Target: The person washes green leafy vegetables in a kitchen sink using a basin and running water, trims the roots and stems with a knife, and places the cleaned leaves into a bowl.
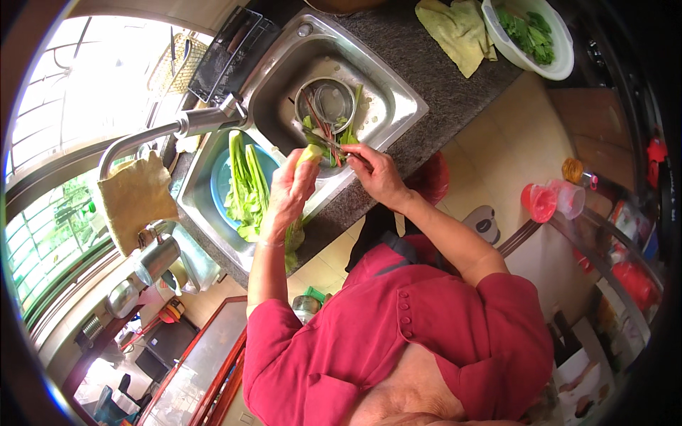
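Note:
My left hand (294,183) grips a pale green vegetable stalk (310,155), its cut-looking end pointing over the sink. Leaves (293,242) hang behind my left wrist, apparently from the same stalk. In my right hand (379,180) is a small knife (326,140), its blade close to the stalk's end. Below both hands, a round metal bowl (350,95) sits in the stainless steel sink (272,101), with thin reddish sticks and green scraps around it. Long leafy green stalks (248,186) lie in a blue basin (217,183) in the left sink compartment.
A metal faucet (205,121) stands at the sink's back edge, with a tan cloth (136,202) hanging over its spout. On the dark counter (453,101) are a yellowish cloth (455,34) and a white bowl (559,56) of leafy greens. A red bag (434,178) hangs below the counter edge.

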Action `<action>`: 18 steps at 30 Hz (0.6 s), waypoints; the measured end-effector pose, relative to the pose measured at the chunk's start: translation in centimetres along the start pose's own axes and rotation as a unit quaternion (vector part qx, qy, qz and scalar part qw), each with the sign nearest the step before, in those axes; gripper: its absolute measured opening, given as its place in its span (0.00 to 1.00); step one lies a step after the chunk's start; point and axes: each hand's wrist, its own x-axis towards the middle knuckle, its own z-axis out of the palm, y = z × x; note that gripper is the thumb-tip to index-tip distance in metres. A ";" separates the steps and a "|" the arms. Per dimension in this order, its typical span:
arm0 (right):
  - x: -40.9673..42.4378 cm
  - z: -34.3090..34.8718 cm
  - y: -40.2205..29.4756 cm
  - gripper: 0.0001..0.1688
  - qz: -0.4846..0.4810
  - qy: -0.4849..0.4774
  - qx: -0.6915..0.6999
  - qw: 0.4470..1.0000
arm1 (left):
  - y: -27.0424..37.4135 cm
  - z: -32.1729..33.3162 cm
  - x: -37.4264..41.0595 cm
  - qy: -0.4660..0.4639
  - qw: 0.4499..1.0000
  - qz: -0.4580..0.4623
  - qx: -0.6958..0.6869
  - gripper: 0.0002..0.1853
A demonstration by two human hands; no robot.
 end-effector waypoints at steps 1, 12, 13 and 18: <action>-0.6 -0.3 0.9 0.13 0.082 -0.011 -0.011 0.997 | 0.9 -0.2 -0.3 0.018 0.999 0.023 -0.020 0.14; 0.2 0.7 -3.1 0.14 -0.102 0.042 -0.022 0.994 | -0.8 -0.7 1.0 -0.017 0.998 -0.054 0.006 0.11; 0.2 1.0 -3.2 0.14 -0.114 0.044 -0.031 0.992 | -0.9 -0.7 1.0 -0.017 0.998 -0.059 0.025 0.11; 0.6 1.6 -2.5 0.15 -0.139 0.064 -0.023 0.988 | -0.9 -0.9 0.9 -0.006 0.989 -0.032 0.146 0.11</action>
